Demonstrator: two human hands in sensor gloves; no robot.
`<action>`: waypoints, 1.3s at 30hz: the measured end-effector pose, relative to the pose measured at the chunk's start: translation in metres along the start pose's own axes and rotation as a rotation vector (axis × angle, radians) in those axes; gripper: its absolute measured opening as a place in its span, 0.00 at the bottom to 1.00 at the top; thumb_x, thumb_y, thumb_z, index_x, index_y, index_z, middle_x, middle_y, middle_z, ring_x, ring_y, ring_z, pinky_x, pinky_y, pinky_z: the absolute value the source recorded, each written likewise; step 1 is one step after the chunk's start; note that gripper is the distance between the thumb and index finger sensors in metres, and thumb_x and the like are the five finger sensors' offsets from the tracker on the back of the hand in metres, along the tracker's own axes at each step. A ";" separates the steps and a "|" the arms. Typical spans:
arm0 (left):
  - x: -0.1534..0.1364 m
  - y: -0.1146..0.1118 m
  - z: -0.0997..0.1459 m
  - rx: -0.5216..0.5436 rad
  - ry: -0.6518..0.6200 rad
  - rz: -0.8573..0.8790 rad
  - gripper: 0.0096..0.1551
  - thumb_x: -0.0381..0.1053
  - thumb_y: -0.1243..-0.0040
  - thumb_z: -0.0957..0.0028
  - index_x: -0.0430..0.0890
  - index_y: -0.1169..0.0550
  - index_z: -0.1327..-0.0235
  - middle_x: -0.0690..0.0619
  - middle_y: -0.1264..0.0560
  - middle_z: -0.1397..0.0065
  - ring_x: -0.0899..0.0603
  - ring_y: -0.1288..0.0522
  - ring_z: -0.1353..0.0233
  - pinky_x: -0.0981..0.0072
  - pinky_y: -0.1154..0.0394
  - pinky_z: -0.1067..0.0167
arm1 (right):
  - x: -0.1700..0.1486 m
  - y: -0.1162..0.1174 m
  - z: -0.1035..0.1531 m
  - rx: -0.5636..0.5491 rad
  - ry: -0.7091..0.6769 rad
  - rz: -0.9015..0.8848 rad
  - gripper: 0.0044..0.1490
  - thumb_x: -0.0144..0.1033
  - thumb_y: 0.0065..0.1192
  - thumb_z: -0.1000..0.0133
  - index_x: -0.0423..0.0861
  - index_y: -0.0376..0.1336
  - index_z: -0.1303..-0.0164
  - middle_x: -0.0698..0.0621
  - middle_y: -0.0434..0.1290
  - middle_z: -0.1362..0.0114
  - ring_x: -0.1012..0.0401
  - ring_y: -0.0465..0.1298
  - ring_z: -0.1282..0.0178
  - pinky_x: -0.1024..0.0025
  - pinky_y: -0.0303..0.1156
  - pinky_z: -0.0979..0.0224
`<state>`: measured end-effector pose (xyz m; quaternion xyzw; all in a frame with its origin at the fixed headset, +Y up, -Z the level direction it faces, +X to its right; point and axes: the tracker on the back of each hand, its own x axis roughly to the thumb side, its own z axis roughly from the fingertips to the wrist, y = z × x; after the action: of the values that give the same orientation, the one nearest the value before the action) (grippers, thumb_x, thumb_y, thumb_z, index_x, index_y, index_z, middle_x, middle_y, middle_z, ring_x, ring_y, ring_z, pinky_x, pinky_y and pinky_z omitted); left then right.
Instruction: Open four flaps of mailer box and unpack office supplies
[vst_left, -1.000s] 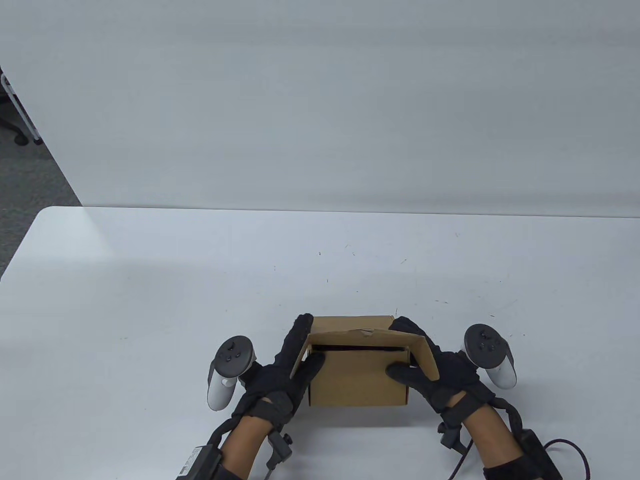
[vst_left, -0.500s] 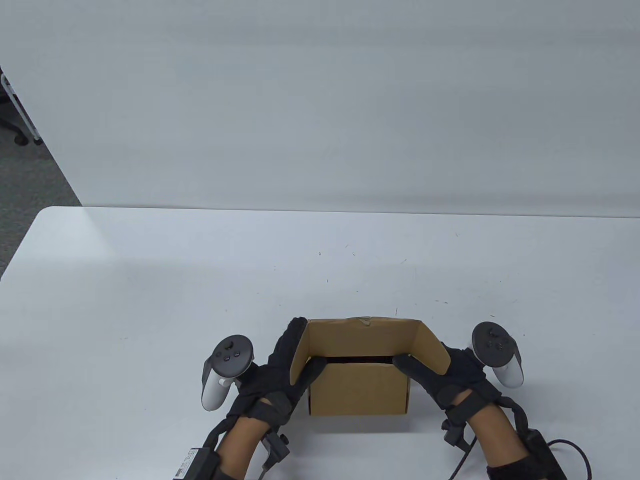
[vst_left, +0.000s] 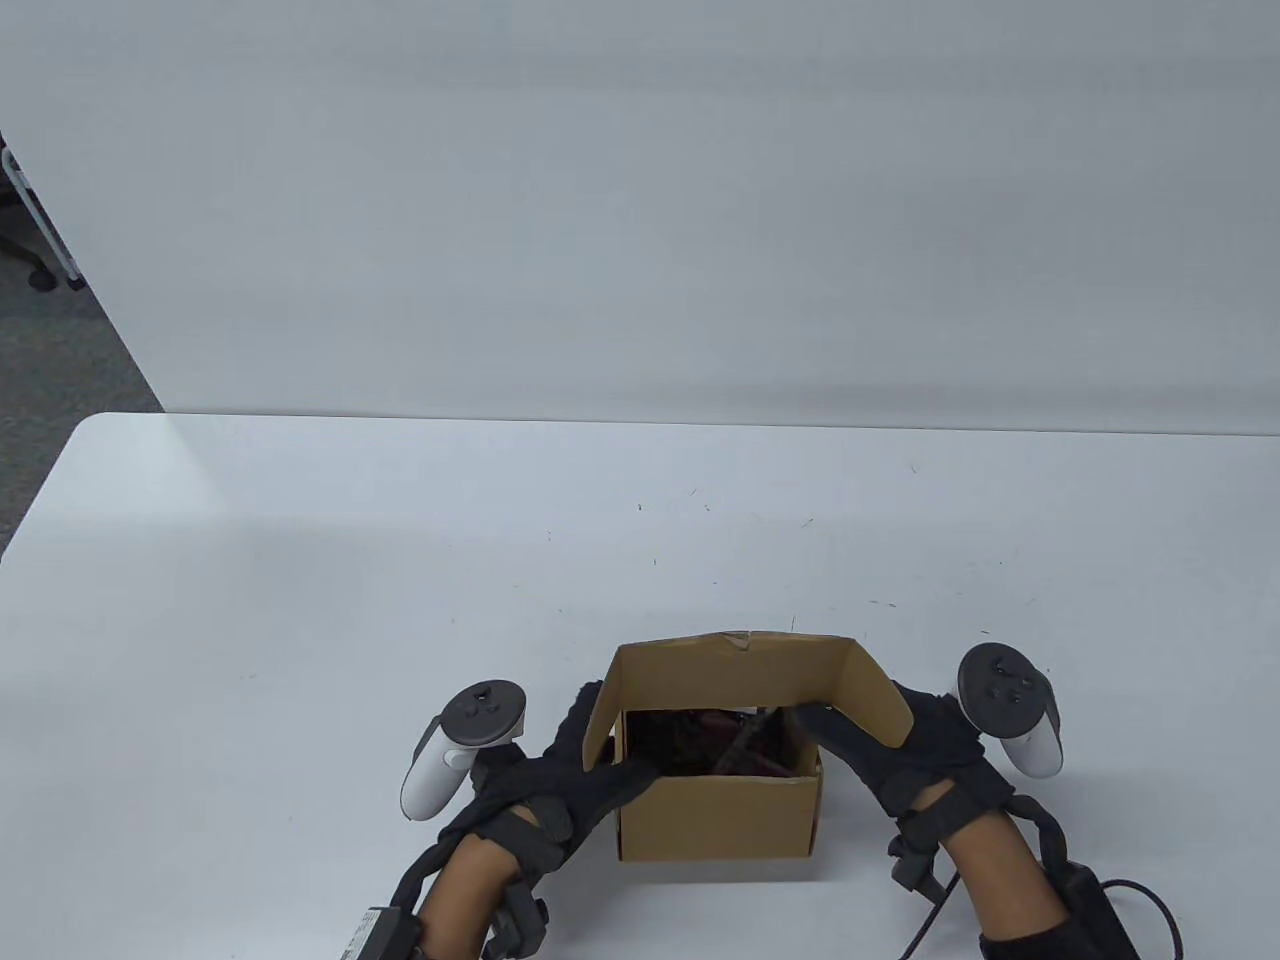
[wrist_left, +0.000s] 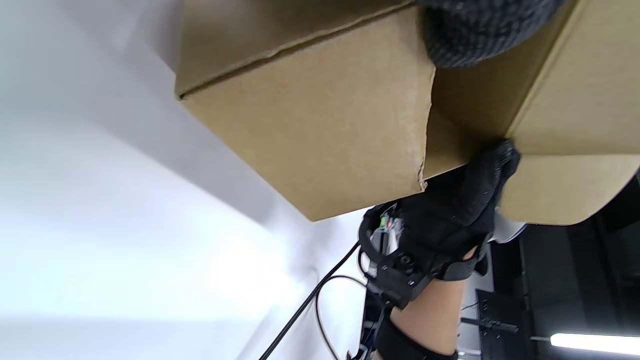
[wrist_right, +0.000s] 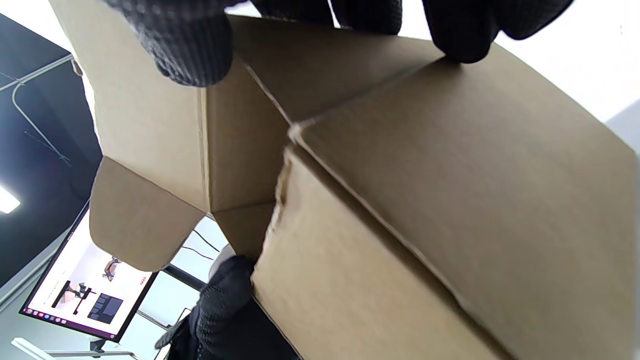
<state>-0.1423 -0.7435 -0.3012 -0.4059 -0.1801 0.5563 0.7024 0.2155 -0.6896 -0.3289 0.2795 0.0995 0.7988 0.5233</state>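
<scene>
The brown mailer box (vst_left: 715, 815) stands near the table's front edge with its lid (vst_left: 730, 675) lifted and tilted back. Dark red and black contents (vst_left: 715, 745) show inside; I cannot tell what they are. My left hand (vst_left: 596, 748) pinches the lid's left side flap (vst_left: 600, 715), thumb (wrist_left: 480, 30) inside and fingers behind. My right hand (vst_left: 860, 730) pinches the right side flap (vst_left: 870, 690), with the thumb (wrist_right: 185, 45) inside and the fingers (wrist_right: 460, 35) outside. From the wrist views I see the box (wrist_left: 320, 125) (wrist_right: 450, 210) from below.
The white table (vst_left: 400, 560) stretches away behind the box to a pale partition (vst_left: 640, 200). A glove cable (vst_left: 1130, 890) trails at the bottom right. A lit monitor (wrist_right: 85, 295) shows past the box in the right wrist view.
The lid has swung up and back from nearly shut, and both side flaps have spread outward with the hands. The dark contents now show inside.
</scene>
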 end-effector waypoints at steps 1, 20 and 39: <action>-0.001 -0.001 0.000 -0.014 0.018 -0.010 0.68 0.71 0.44 0.32 0.51 0.81 0.28 0.42 0.81 0.16 0.25 0.69 0.11 0.21 0.52 0.24 | 0.002 0.000 0.001 0.003 0.000 0.011 0.40 0.57 0.63 0.33 0.44 0.58 0.19 0.39 0.59 0.14 0.26 0.63 0.25 0.28 0.59 0.30; -0.028 -0.021 0.008 -0.057 0.161 -0.085 0.71 0.70 0.39 0.34 0.50 0.80 0.27 0.41 0.78 0.15 0.27 0.66 0.11 0.25 0.54 0.22 | 0.020 -0.005 0.008 0.017 -0.055 0.052 0.39 0.58 0.62 0.32 0.42 0.61 0.22 0.37 0.64 0.18 0.29 0.68 0.29 0.28 0.61 0.31; -0.021 -0.010 0.009 -0.053 0.129 -0.105 0.70 0.67 0.36 0.33 0.51 0.78 0.25 0.41 0.78 0.15 0.25 0.68 0.12 0.22 0.56 0.23 | 0.022 -0.005 0.006 0.030 -0.051 0.042 0.39 0.57 0.63 0.32 0.41 0.62 0.22 0.36 0.65 0.19 0.29 0.69 0.30 0.28 0.60 0.31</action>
<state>-0.1488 -0.7606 -0.2841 -0.4493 -0.1702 0.4864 0.7298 0.2158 -0.6686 -0.3189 0.3093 0.0921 0.8008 0.5046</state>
